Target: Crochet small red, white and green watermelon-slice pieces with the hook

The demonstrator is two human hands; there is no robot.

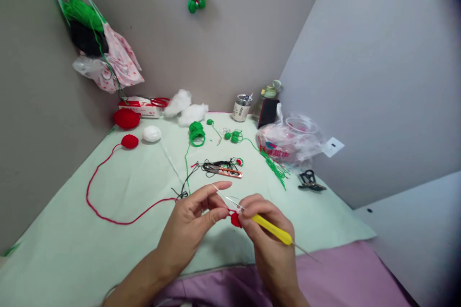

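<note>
My right hand is closed around a yellow-handled crochet hook, its metal tip pointing up and left. A small red crocheted piece hangs at my right fingertips, with a bit of white yarn at its top. My left hand pinches the red yarn beside that piece, index finger stretched out with a white strand over it. Red yarn curves across the table to a small red ball. A white ball lies next to it, its strand leading toward my hands.
Snips lie on tangled black yarn beyond my hands. Green yarn, white stuffing, a pen tin and a plastic bag stand farther back. A black claw clip is at right; walls enclose the table.
</note>
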